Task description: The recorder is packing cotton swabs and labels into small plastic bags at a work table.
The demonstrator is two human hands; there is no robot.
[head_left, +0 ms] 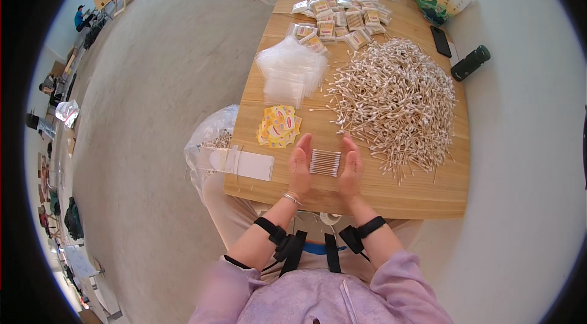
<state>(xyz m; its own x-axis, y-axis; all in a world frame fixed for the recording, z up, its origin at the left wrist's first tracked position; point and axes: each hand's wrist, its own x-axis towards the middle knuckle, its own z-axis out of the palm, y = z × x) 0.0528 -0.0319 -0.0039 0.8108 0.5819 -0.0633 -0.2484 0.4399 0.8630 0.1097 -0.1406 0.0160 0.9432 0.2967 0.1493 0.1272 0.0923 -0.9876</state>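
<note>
A neat row of cotton swabs (324, 162) lies on the wooden table near its front edge, the sticks running left to right. My left hand (299, 168) stands on edge at the row's left end, fingers stretched forward. At the other end my right hand (350, 170) is held the same way, palm facing in. Neither hand grips anything; whether they touch the swab tips I cannot tell. A big loose heap of cotton swabs (397, 101) spreads just beyond my right hand. Yellow printed cards (279, 126) are piled ahead and left of my left hand.
Clear plastic bags (290, 70) lie beyond the cards, with filled swab packets (342, 17) farther back. A white card (255, 166) sits at the left edge, above a plastic sack (211, 137). Along the wall are a phone (440, 41) and a black bottle (470, 63).
</note>
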